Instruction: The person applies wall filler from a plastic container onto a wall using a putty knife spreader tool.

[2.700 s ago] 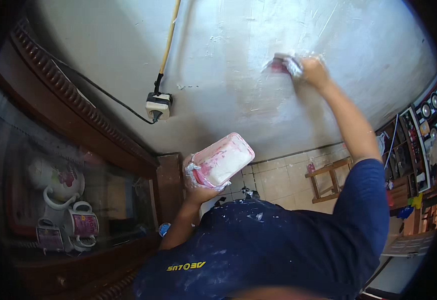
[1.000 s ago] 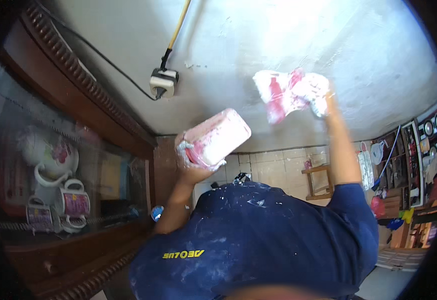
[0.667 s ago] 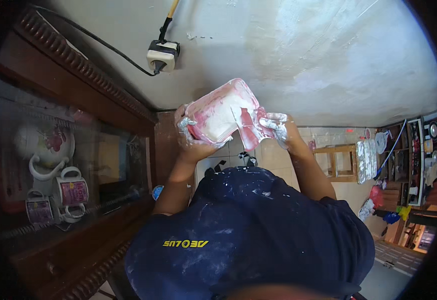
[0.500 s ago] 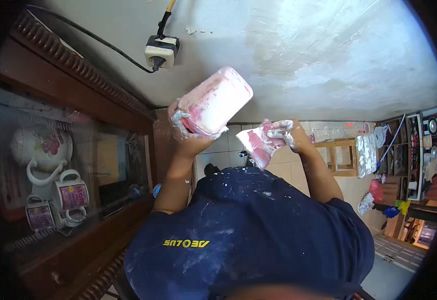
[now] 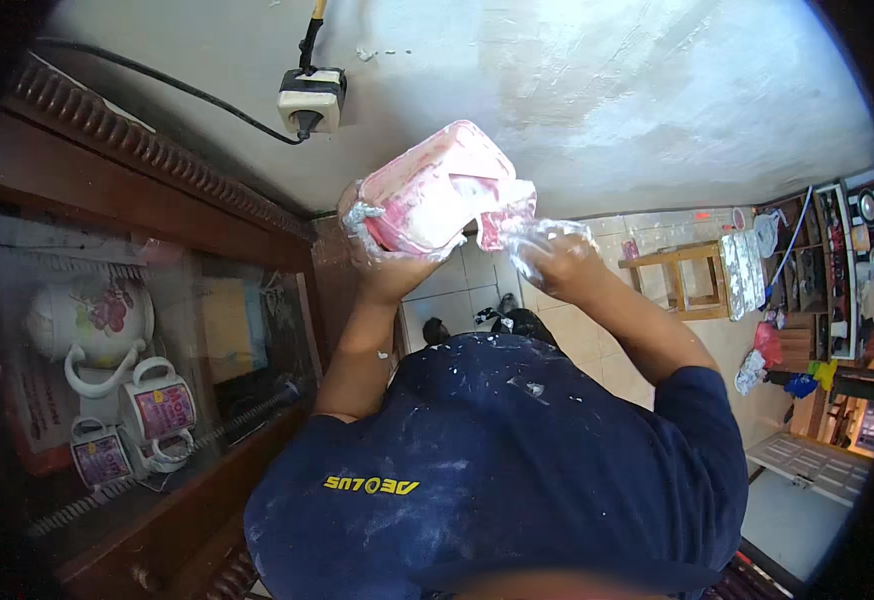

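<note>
While the left hand (image 5: 389, 268) is supporting a pink rectangular tub (image 5: 407, 165) just above the centre of the frame, the right hand (image 5: 565, 262) is holding a paste-smeared, pink-red scraper (image 5: 502, 225) at the tub's right-hand side. White paste (image 5: 432, 220) is covering much of the inside. Working paste with the blade seems to be the step in hand; doing it well is probably depending on a tub that is not twisting under the push, and on paste that is lying evenly along the edge instead of hanging off a corner. A slight tilt toward the blade is likely helping, though too steep a one is risking drips onto the tiled floor (image 5: 577, 335) below.

Left fingers (image 5: 365, 222), coated in white, are curling around the tub's lower-left end and apparently gripping it firmly. Right fingers are clasping the scraper's near end, right of the tub; motion blur is hiding how each one is bending. Whether the blade is touching the rim or merely passing above it, I cannot tell.
</note>
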A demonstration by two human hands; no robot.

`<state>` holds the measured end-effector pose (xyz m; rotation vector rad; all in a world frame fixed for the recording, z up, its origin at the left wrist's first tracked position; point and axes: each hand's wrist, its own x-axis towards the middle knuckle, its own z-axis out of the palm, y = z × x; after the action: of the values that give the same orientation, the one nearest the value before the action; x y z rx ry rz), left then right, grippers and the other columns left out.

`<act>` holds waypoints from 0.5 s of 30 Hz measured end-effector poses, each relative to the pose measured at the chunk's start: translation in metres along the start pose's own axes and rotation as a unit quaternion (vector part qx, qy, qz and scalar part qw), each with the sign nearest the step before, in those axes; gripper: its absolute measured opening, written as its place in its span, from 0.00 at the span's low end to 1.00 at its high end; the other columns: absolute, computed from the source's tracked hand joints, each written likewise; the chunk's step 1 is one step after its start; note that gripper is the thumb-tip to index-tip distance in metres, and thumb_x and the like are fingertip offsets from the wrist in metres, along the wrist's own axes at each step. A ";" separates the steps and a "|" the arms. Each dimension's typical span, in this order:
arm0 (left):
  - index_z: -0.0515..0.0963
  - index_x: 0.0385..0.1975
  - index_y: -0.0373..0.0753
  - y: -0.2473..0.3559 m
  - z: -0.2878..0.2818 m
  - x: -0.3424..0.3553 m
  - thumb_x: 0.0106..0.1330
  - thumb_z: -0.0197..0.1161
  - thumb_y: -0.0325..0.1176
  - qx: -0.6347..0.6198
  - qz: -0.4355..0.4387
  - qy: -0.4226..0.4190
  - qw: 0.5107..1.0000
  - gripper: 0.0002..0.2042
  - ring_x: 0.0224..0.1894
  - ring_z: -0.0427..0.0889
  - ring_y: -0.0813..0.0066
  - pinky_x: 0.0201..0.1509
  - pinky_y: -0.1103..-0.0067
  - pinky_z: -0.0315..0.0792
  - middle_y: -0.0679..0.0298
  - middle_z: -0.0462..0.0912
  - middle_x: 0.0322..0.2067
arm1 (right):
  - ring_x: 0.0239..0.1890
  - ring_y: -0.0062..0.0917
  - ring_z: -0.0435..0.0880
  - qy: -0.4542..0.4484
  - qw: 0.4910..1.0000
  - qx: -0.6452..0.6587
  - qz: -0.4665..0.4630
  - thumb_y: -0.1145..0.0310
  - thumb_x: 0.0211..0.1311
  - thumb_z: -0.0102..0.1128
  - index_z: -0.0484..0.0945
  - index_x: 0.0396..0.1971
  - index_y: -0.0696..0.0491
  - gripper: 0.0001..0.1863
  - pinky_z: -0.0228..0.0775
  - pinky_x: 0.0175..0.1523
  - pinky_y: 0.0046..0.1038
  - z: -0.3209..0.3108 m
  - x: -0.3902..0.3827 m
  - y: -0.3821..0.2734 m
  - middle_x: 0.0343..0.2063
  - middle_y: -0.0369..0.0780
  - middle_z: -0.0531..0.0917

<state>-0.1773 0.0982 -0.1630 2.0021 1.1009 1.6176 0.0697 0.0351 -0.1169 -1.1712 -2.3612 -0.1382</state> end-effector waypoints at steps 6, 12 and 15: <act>0.58 0.54 0.35 0.035 0.036 0.005 0.30 0.84 0.35 -0.007 -0.052 0.021 0.998 0.49 0.50 0.73 0.63 0.53 0.70 0.73 0.55 0.68 0.49 | 0.46 0.36 0.80 -0.203 0.975 0.017 -0.085 0.69 0.52 0.57 0.77 0.45 0.50 0.18 0.76 0.44 0.36 -0.023 -0.061 0.041 0.44 0.43 0.80; 0.58 0.56 0.33 0.059 0.071 0.001 0.28 0.85 0.36 0.048 0.003 0.055 0.997 0.51 0.52 0.72 0.64 0.53 0.69 0.73 0.55 0.66 0.50 | 0.28 0.28 0.84 0.017 0.829 0.485 0.278 0.68 0.46 0.68 0.79 0.35 0.53 0.15 0.77 0.36 0.28 -0.067 -0.094 0.101 0.29 0.41 0.84; 0.58 0.56 0.33 0.065 0.088 -0.007 0.28 0.85 0.37 0.015 -0.021 0.047 0.999 0.51 0.52 0.71 0.64 0.54 0.69 0.72 0.56 0.66 0.50 | 0.31 0.25 0.83 0.176 0.662 0.620 0.383 0.73 0.55 0.63 0.76 0.30 0.56 0.05 0.78 0.37 0.27 -0.042 -0.092 0.126 0.29 0.38 0.82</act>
<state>-0.0721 0.0695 -0.1492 1.9255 1.1999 1.6978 0.2296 0.0347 -0.1397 -1.0500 -0.9189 1.2121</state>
